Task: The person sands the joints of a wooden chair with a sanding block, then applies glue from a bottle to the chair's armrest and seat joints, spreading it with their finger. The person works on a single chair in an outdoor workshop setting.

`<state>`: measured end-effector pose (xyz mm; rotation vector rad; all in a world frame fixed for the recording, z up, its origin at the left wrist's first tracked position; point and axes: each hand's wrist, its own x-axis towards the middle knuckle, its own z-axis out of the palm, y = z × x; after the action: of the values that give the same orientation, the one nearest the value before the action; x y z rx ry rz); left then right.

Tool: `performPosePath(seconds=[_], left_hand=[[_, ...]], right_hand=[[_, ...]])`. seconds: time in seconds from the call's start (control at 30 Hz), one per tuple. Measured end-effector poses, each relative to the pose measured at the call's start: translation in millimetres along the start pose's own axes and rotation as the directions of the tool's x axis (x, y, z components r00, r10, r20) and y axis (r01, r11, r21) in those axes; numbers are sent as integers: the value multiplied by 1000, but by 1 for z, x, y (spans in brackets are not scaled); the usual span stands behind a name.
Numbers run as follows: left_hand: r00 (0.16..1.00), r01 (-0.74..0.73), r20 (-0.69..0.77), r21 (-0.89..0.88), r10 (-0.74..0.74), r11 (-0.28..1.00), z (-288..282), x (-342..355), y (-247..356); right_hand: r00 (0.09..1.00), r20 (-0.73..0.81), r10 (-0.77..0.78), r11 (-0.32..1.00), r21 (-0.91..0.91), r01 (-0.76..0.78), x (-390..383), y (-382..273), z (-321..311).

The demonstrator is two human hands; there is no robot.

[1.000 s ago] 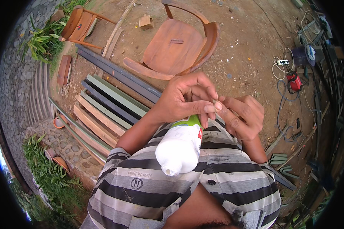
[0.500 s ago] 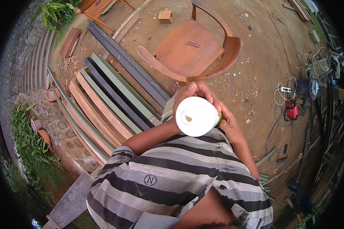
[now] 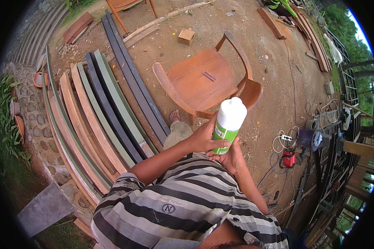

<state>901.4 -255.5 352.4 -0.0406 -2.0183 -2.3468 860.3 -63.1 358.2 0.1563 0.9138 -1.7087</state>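
A white bottle with a green label point(image 3: 230, 121) is held up in front of my striped shirt, its white top tilted up and away from me. My left hand point(image 3: 204, 137) wraps round its left side, thumb across the label. Below and to the right, my right hand point(image 3: 232, 158) closes about the bottle's lower end, which its fingers partly hide. Just beyond stands a brown wooden armchair point(image 3: 201, 79) with curved arms. On its seat lie two small dark wooden strips point(image 3: 209, 76), side by side.
Long planks and bars point(image 3: 96, 120), wooden, green and dark, lie in a row at my left. A small wooden block point(image 3: 186, 36) sits on the dirt beyond the chair. To the right are a red machine point(image 3: 287, 158), a power strip point(image 3: 286, 137), cables and a dark bucket point(image 3: 307, 139).
The bottle has turned from showing its round white end to showing its side and green label. Both hands have shifted lower on it, and the view has swung round.
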Motion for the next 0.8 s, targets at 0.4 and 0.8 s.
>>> performPosePath(seconds=[0.4, 0.8], left_hand=[[884, 391, -393, 322, -255, 862, -81, -51, -77], [805, 470, -443, 74, -393, 879, -108, -133, -170]], right_hand=[[658, 214, -722, -382, -916, -121, 110, -86, -29], [689, 243, -682, -470, -868, -158, 169, -53, -108]])
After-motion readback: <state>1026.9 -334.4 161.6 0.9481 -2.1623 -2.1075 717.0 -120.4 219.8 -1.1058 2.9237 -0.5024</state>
